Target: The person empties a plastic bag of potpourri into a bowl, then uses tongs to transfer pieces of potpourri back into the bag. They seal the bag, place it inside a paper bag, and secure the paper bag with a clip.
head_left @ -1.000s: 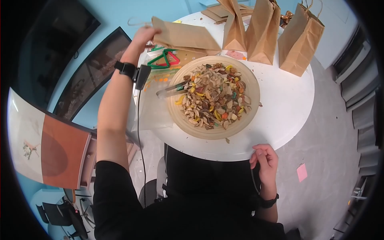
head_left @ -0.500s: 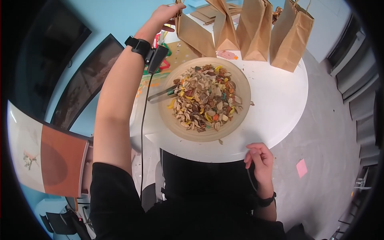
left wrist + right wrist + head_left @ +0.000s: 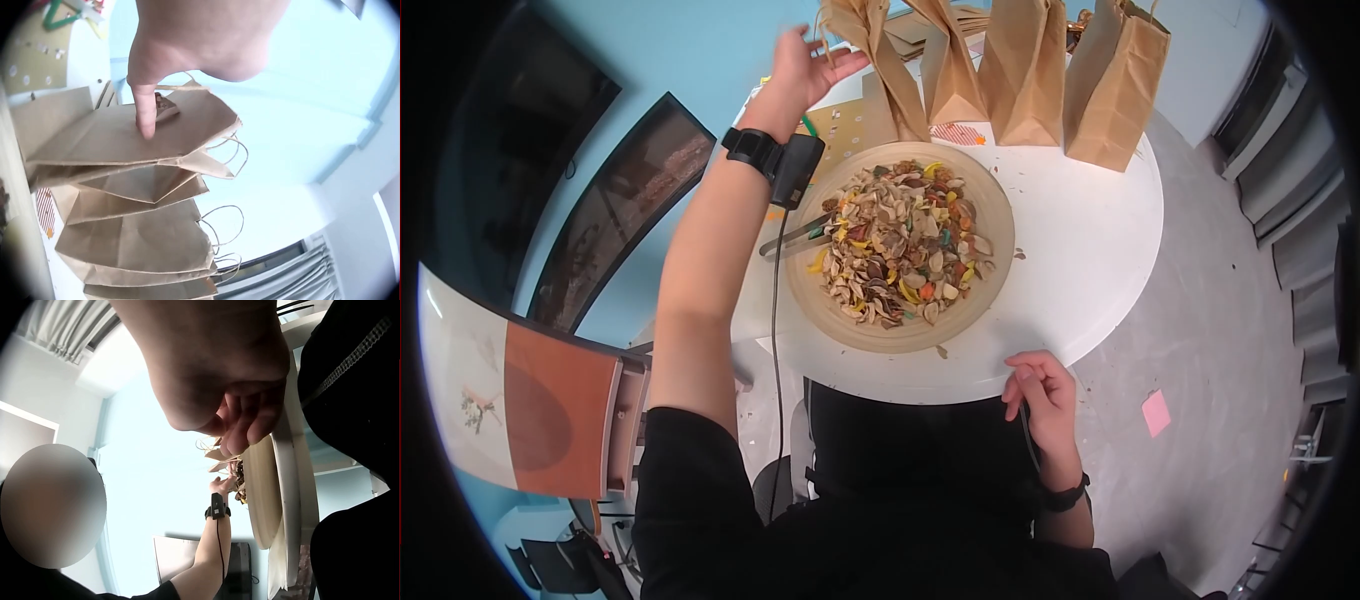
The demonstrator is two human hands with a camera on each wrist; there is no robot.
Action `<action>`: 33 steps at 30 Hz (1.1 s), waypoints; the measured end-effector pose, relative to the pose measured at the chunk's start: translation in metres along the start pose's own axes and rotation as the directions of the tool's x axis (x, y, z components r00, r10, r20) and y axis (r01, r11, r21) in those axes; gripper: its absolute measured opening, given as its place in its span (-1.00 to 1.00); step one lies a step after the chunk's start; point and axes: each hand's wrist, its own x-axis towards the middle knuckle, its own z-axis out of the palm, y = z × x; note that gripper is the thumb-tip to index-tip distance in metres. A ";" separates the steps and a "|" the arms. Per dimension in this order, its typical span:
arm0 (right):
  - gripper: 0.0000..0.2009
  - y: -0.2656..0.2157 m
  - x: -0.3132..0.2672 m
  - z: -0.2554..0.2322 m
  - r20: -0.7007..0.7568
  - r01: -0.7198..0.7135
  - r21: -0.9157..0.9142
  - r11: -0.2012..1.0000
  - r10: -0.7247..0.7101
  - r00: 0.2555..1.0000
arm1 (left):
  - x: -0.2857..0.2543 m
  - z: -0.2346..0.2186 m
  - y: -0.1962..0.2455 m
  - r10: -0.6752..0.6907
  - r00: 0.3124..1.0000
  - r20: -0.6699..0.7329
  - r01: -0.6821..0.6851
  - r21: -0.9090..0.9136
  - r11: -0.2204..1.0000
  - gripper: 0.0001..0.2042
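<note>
My left hand [image 3: 808, 78] is at the leftmost brown paper bag [image 3: 892, 85], its fingers extended against the bag's side near the top. In the left wrist view one straight finger [image 3: 145, 115] lies on the paper, below a twisted handle. The bag stands upright beside the other paper bags at the back of the table. My right hand [image 3: 1045, 392] rests idle by the front table edge, fingers loosely curled with nothing in them. Between the hands sits a round wooden tray [image 3: 997, 285] heaped with dried potpourri [image 3: 900, 240]; metal tongs [image 3: 792, 238] lie across its left rim.
Three more paper bags [image 3: 1022, 75] stand in a row to the right, with flat brown sheets [image 3: 945, 25] behind. A patterned brown mat [image 3: 840, 132] lies left of the bags on the white round table [image 3: 1090, 240]. A black cable hangs from the left wrist camera [image 3: 798, 170].
The leftmost bag has swung from a tilted, nearly lying position to upright beside the others. My left hand has moved right with it and loosened its grip. The right hand stays put.
</note>
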 end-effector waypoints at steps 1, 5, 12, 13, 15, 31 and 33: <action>-0.84 0.001 0.000 0.000 0.002 -0.001 0.000 1.000 0.001 1.000 | 0.003 -0.005 -0.007 0.004 1.000 -0.005 -0.003 0.038 0.999 -0.53; -0.83 0.000 0.000 0.000 0.001 -0.013 -0.004 1.000 0.013 1.000 | 0.012 -0.026 -0.033 -0.051 0.995 -0.089 0.066 0.181 0.981 -0.61; -0.83 0.000 0.001 -0.001 0.001 -0.024 -0.005 1.000 0.024 1.000 | 0.024 -0.050 -0.052 0.472 0.861 -0.191 -0.170 0.767 0.619 -0.53; -0.83 0.001 0.001 -0.001 -0.001 -0.024 -0.005 1.000 0.024 1.000 | 0.027 -0.052 -0.049 0.544 0.820 -0.176 -0.175 0.828 0.533 -0.46; -0.83 0.001 0.001 0.000 -0.001 -0.025 -0.005 1.000 0.025 1.000 | 0.031 -0.056 -0.045 0.674 0.728 -0.123 -0.162 0.925 0.343 -0.31; -0.83 0.000 0.001 0.001 -0.027 -0.026 0.005 1.000 0.026 0.999 | -0.009 -0.019 -0.056 -0.148 0.982 0.118 0.095 0.370 0.924 0.14; -0.83 0.001 0.001 0.001 -0.027 -0.027 0.009 1.000 0.028 0.999 | -0.016 -0.016 -0.057 -0.177 0.966 0.188 0.069 0.473 0.878 0.12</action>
